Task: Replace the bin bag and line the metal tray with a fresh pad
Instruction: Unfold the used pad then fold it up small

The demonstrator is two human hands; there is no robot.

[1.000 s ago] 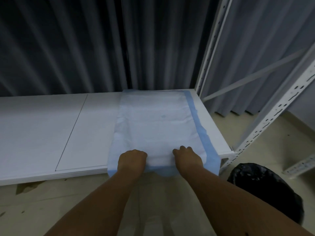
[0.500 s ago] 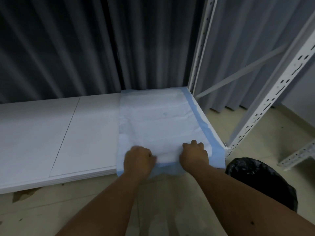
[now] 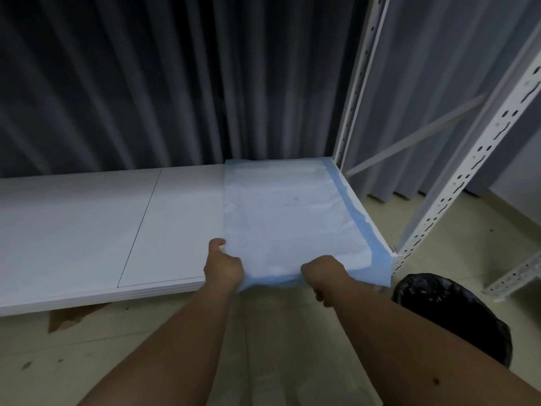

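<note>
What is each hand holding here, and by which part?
Both hands grip the white, blue-bordered absorbent pad by its near edge, overhanging the shelf front: left hand at the near-left corner, right hand further right.

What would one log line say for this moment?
hands: both grip pad near edge | left hand | right hand | pad: on white shelf | bin: black-bagged
</note>
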